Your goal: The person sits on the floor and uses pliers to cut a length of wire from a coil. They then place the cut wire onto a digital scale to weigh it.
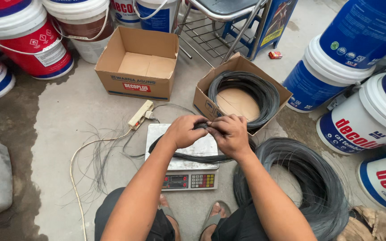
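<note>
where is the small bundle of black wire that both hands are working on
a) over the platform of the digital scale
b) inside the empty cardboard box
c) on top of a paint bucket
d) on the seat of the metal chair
a: the left hand and right hand grip the small wire bundle right above the scale, where it drapes across the steel platform.
</note>
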